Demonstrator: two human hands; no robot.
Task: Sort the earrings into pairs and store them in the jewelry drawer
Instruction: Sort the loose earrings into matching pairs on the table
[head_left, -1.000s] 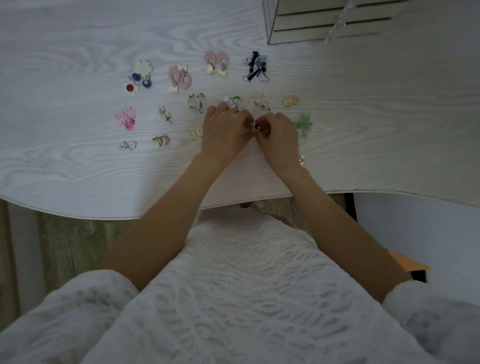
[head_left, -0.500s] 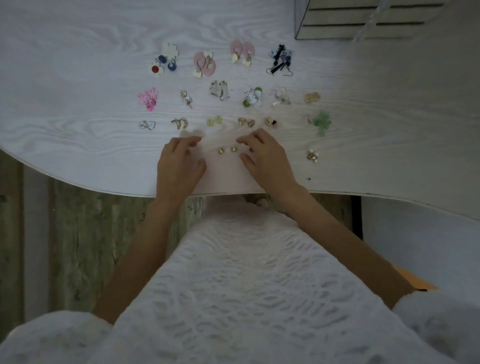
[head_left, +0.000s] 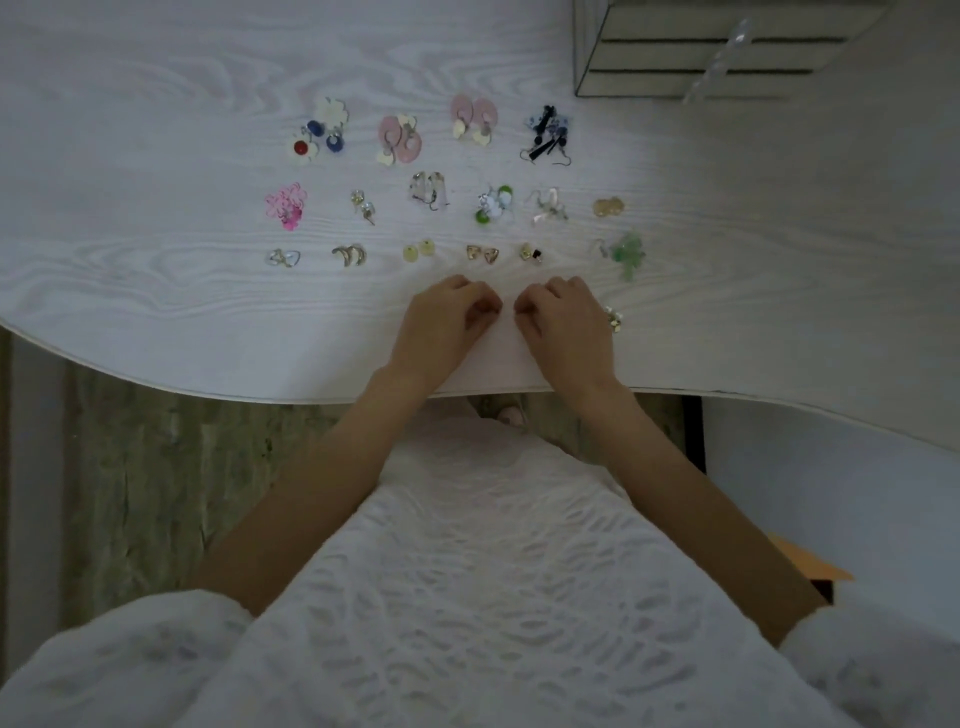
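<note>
Both hands rest on the table (head_left: 156, 291) with fingers curled inward: left hand (head_left: 448, 322), right hand (head_left: 566, 325). Whether either pinches anything cannot be told; the fingertips hide it. Paired earrings (head_left: 480, 253) lie in 3 rows beyond. The jewelry drawer (head_left: 691, 52) is cut off at the top edge.

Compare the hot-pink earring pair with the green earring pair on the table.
The hot-pink earring pair lies at the left end of the middle row; the green earring pair lies toward the right, nearer the right hand. The pink reads bright and opaque, the green pale and translucent. Both lie on the white table, untouched.
</note>
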